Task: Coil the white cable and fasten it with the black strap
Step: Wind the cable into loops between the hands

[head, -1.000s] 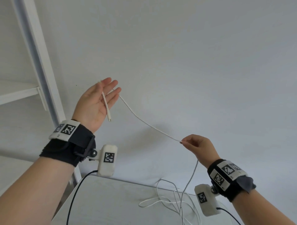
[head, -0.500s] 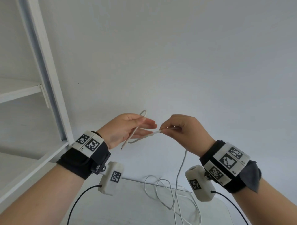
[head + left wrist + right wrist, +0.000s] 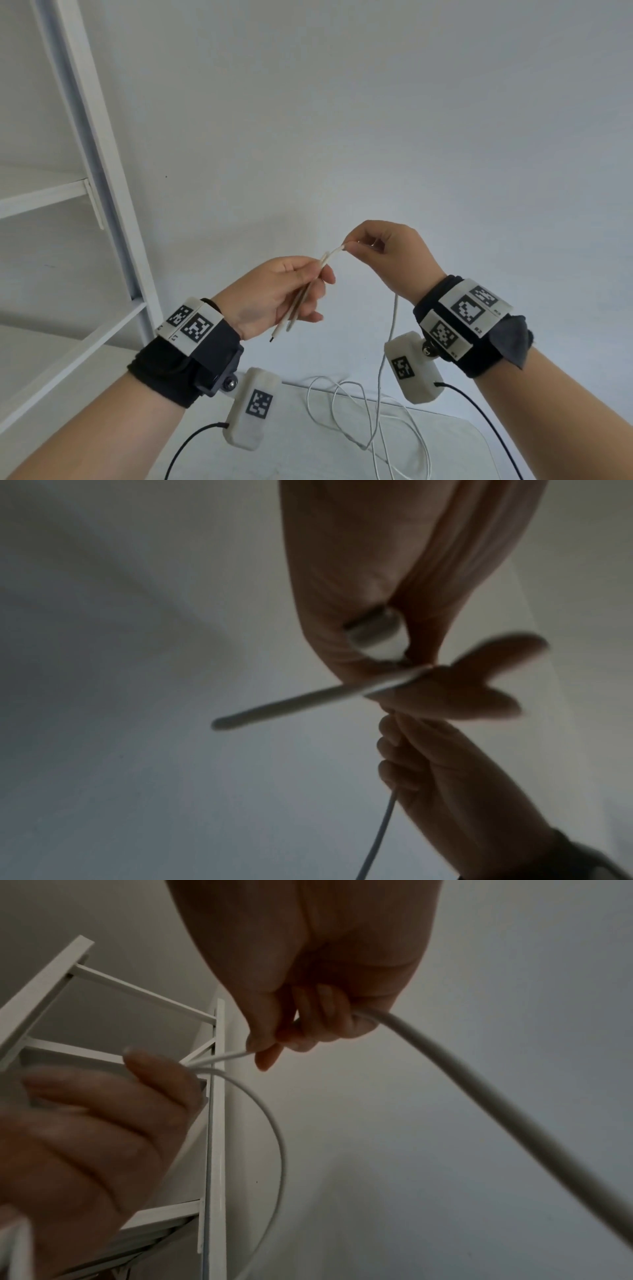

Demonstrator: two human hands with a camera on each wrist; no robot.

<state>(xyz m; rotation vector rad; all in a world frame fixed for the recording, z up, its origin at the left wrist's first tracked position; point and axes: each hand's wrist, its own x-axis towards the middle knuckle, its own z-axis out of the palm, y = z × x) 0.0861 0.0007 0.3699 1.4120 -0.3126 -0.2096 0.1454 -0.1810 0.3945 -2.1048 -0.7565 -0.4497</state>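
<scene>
White cable (image 3: 310, 294) looks light and bendy; our left hand (image 3: 274, 298) pinches its fold, our right hand (image 3: 383, 253) pinches just above.

Both hands raised close together, left hand (image 3: 284, 294) and right hand (image 3: 387, 253) pinching.

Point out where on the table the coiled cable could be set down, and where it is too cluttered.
Bare patch: the table surface left of the loose white cable loops, near the left hand's wrist camera. Crowded: the middle and right, where the slack lies tangled below the right hand.
</scene>
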